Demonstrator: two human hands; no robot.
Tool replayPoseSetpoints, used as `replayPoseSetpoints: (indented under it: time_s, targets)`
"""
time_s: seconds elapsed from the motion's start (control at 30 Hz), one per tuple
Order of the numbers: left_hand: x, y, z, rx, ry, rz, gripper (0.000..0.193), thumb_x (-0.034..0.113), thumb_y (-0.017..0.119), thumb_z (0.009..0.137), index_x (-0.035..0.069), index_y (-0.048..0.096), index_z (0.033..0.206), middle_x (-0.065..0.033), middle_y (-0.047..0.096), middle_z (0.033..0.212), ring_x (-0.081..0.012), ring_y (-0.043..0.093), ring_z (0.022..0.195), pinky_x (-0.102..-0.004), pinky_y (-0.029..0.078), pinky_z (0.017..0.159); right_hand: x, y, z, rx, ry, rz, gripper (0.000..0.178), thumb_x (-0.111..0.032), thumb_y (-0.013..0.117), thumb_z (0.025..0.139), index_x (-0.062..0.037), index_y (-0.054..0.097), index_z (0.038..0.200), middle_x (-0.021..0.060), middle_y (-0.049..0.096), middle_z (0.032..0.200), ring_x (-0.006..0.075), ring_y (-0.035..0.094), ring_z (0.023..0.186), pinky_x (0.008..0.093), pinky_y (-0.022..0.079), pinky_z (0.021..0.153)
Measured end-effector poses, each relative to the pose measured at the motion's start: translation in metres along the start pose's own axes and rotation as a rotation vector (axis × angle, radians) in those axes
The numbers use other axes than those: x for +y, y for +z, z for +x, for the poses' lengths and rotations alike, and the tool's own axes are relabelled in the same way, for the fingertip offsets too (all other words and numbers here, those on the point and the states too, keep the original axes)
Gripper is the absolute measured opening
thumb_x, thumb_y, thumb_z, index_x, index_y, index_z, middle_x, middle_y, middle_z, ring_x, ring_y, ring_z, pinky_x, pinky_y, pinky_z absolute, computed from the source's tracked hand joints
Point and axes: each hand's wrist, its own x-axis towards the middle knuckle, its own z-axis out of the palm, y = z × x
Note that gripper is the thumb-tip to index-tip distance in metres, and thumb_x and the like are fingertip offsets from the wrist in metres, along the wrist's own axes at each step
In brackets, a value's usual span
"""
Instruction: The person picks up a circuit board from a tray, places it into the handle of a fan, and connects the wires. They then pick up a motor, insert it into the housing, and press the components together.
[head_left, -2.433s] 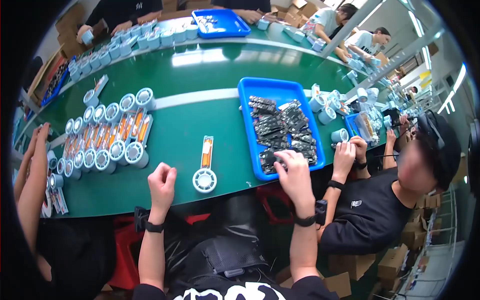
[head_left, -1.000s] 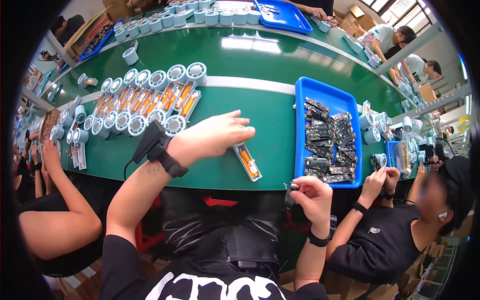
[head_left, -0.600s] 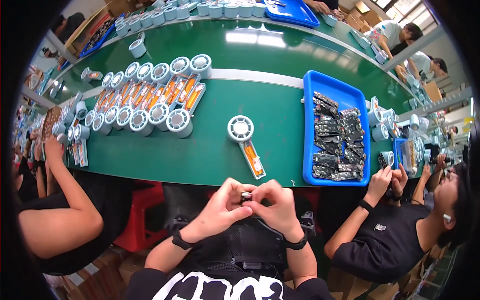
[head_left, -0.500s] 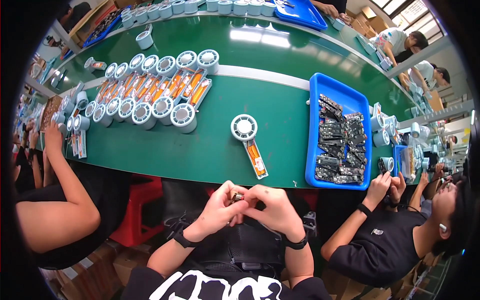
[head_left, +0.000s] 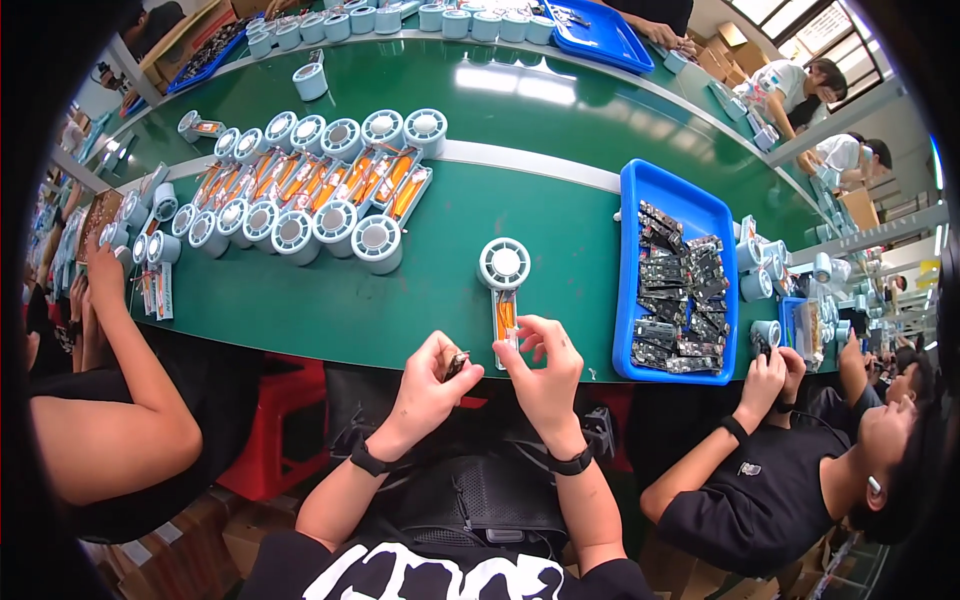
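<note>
My left hand [head_left: 425, 390] is closed around a small dark circuit board [head_left: 457, 364], whose end sticks out between thumb and fingers just off the table's near edge. My right hand [head_left: 547, 375] pinches the lower end of the handle of a pale blue handheld fan [head_left: 504, 263]. That fan lies on the green table with its round head away from me. Its handle is uncovered, and an orange part shows inside. My right fingers partly cover the handle's end.
To the right stands a blue tray [head_left: 627, 280] of circuit boards. Similar open fans [head_left: 377, 240] lie in two rows at the left. A metal strip [head_left: 540, 168] crosses the table behind. Co-workers sit on both sides, the right one's hands [head_left: 770, 375] near the tray.
My hands have come apart. The right one has reached forward to the fan's handle, which now points more straight toward me. My left hand keeps the circuit board.
</note>
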Motion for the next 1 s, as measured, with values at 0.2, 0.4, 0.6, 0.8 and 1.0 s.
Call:
replayPoseSetpoints:
  time_s: [0.2, 0.4, 0.6, 0.8, 1.0]
  targets:
    - [0.004, -0.001, 0.004, 0.005, -0.005, -0.02, 0.025, 0.003, 0.068, 0.091, 0.008, 0.044, 0.089, 0.0016, 0.056, 0.073, -0.0026, 0.047, 0.051, -0.0193, 0.038, 0.045, -0.01, 0.0, 0.013, -0.01, -0.06, 0.063, 0.014, -0.001, 0.075, 0.081, -0.0012, 0.068, 0.093, 0.0077, 0.065, 0.082, 0.015, 0.061, 0.065, 0.0276, 0.049, 0.06]
    - [0.011, -0.007, 0.012, -0.06, 0.064, -0.073, 0.019, 0.007, 0.062, 0.095, 0.008, 0.043, 0.091, -0.0011, 0.055, 0.079, -0.0045, 0.046, 0.056, -0.02, 0.037, 0.049, 0.001, 0.0, 0.022, 0.02, 0.103, 0.326, 0.006, 0.001, 0.069, 0.087, -0.0005, 0.066, 0.093, 0.0056, 0.068, 0.083, 0.0094, 0.06, 0.069, 0.024, 0.047, 0.062]
    - [0.016, -0.008, 0.033, -0.147, 0.194, -0.125, 0.012, 0.011, 0.057, 0.098, 0.006, 0.047, 0.098, -0.0023, 0.056, 0.088, -0.0058, 0.047, 0.064, -0.0206, 0.037, 0.055, 0.002, 0.002, 0.041, -0.027, 0.309, 0.681, 0.004, -0.003, 0.063, 0.093, 0.0002, 0.065, 0.096, 0.0066, 0.071, 0.09, 0.0072, 0.057, 0.066, 0.0219, 0.046, 0.062]
    - [0.014, 0.005, 0.045, -0.077, 0.125, -0.105, 0.016, 0.01, 0.059, 0.099, 0.004, 0.051, 0.111, -0.0022, 0.059, 0.094, -0.0061, 0.048, 0.067, -0.0208, 0.039, 0.059, -0.002, 0.005, 0.039, -0.101, 0.377, 0.82, 0.007, 0.002, 0.066, 0.09, 0.0008, 0.065, 0.097, 0.0069, 0.071, 0.091, 0.0081, 0.062, 0.068, 0.0217, 0.049, 0.062]
    - [0.008, 0.015, 0.046, -0.022, 0.074, -0.129, 0.018, 0.008, 0.059, 0.099, 0.003, 0.051, 0.114, -0.0033, 0.059, 0.097, -0.0054, 0.048, 0.068, -0.0205, 0.04, 0.059, 0.007, 0.014, 0.031, 0.022, 0.248, 0.578, 0.016, 0.009, 0.072, 0.082, 0.0, 0.065, 0.093, 0.0065, 0.072, 0.088, 0.0087, 0.067, 0.071, 0.0209, 0.051, 0.059]
